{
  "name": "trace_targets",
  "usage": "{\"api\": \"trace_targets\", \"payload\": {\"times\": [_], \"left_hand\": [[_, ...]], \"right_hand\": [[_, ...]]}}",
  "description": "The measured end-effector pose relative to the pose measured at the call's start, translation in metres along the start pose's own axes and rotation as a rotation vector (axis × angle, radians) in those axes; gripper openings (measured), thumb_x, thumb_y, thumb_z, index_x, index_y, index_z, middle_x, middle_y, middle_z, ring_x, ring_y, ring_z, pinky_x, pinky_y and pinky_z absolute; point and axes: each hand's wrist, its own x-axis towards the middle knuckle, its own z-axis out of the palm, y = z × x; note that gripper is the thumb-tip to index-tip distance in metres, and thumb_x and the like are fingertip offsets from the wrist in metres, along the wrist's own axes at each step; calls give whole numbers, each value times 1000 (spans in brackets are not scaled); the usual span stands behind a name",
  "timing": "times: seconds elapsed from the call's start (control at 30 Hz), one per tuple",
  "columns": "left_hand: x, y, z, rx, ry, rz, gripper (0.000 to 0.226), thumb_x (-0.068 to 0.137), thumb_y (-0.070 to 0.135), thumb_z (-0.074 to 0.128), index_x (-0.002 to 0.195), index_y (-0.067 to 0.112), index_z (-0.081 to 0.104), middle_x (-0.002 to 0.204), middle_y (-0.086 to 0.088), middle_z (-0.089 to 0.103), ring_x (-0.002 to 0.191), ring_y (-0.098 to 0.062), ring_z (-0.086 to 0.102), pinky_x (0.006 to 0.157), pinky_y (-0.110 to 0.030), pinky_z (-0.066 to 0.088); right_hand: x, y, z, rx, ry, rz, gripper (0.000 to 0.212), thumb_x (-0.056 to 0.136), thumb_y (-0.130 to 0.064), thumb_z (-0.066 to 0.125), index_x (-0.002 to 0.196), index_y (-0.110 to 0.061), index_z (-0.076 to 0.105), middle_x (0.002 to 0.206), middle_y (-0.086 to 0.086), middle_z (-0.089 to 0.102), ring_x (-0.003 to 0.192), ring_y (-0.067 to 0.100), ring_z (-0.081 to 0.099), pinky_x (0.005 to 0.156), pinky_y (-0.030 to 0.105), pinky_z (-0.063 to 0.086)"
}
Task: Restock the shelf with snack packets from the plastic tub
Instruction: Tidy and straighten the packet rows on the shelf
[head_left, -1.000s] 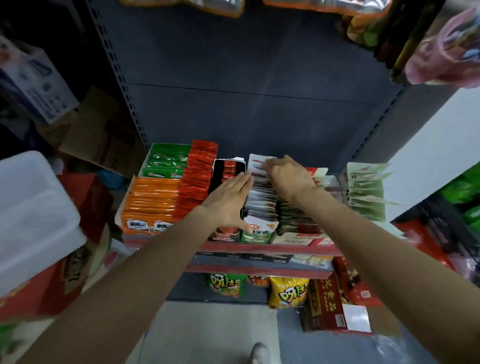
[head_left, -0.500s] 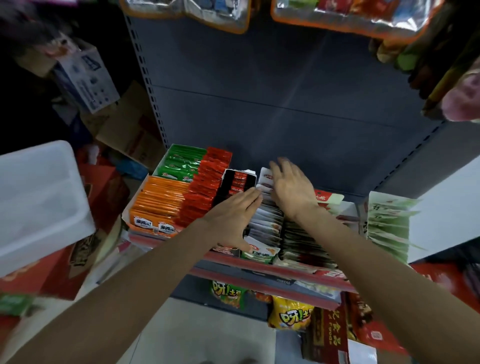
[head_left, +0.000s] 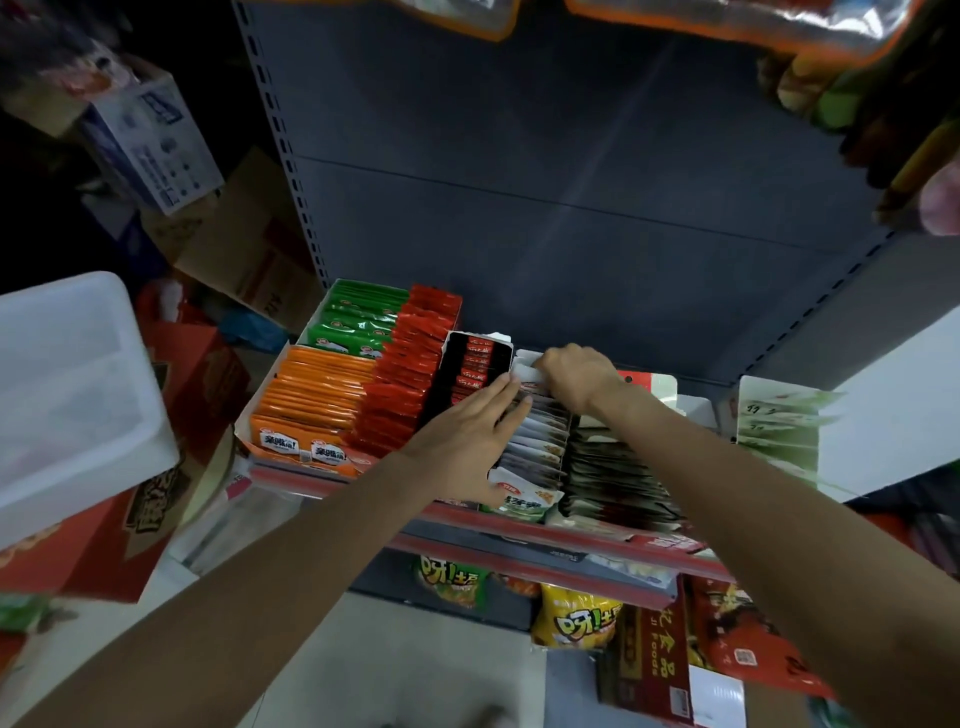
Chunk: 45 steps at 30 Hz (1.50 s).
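A row of white snack packets (head_left: 535, 447) stands in a display box on the red-edged shelf (head_left: 519, 525). My left hand (head_left: 467, 436) lies flat with straight fingers against the left side of that row. My right hand (head_left: 571, 379) reaches to the back of the row, its fingers curled over the rearmost white packets. A translucent white plastic tub (head_left: 67, 395) sits at the left on red cartons; its inside looks pale and I cannot make out any contents.
Orange packets (head_left: 311, 410), green packets (head_left: 358, 322), red packets (head_left: 410, 374) and a black box (head_left: 467, 369) fill the shelf's left. Dark packets (head_left: 613, 478) and pale green packets (head_left: 779, 426) sit to the right. Yellow bags (head_left: 576, 618) lie below. Bagged goods hang overhead.
My right hand has gone from lying flat on the row to curling its fingers over the back packets. My left hand stays flat against the row. The camera has tilted upward.
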Motion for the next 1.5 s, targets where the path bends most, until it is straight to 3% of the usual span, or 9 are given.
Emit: {"api": "trace_targets", "payload": {"times": [0.23,0.37,0.6,0.8,0.97,1.1,1.23,1.4,1.5], "left_hand": [[2,-2,2,-27,-1,-34,101,85,55,55,149,8,-9,157,-9,-16,145,-18,-15,114,-28,-11],[16,-5,-7,-13,-75,-77,112,81,55,62,147,6,-14,156,-11,-20,144,-20,-16,116,-31,-10],[10,-5,-6,-29,-44,-63,106,84,53,58,148,5,-12,156,-12,-18,145,-20,-16,116,-29,-10],[4,-3,1,-66,35,-59,104,85,51,58,148,5,-10,157,-12,-17,145,-19,-15,114,-26,-12],[-1,-1,1,-89,41,-68,108,83,53,61,148,6,-12,156,-10,-20,144,-18,-18,112,-25,-14],[-6,1,1,-82,39,-66,115,79,56,64,147,5,-14,153,-10,-26,144,-19,-18,115,-26,-12],[3,0,-6,-112,-13,-114,116,79,53,65,147,6,-15,155,-10,-22,145,-18,-15,112,-24,-12],[11,9,-10,-72,-47,-119,121,76,46,70,145,3,-19,153,-14,-27,143,-23,-20,118,-31,-9],[14,17,-7,-38,-60,-118,120,77,38,69,144,1,-23,151,-16,-31,141,-25,-26,116,-32,-13]], "right_hand": [[3,8,-3,147,-109,-40,18,94,-20,50,101,-9,61,111,16,63,104,31,58,78,30,40],[-3,6,-11,231,-136,-56,42,98,-34,44,132,-9,43,130,15,54,118,32,51,95,37,42],[-18,1,-16,-49,-68,-62,32,94,-22,49,125,-12,49,119,16,58,109,34,56,77,35,41],[-19,-2,-3,-70,-10,4,37,95,-29,52,130,-16,49,119,16,60,110,34,57,85,38,46],[-13,0,-6,42,6,-3,24,93,-26,55,115,-24,64,112,5,67,107,26,59,83,31,42],[-13,9,-21,297,-81,-15,15,88,-20,64,76,-28,68,71,-8,63,79,17,60,75,26,39],[-11,3,-6,131,-55,-6,23,94,-17,50,115,-11,58,118,13,60,112,32,54,84,34,41],[-18,5,-5,160,173,-2,60,89,-11,57,143,-13,31,139,11,38,130,28,36,103,38,39],[-27,3,-3,41,116,-14,58,92,-5,45,146,-13,26,149,7,34,132,27,39,106,37,37]]}}
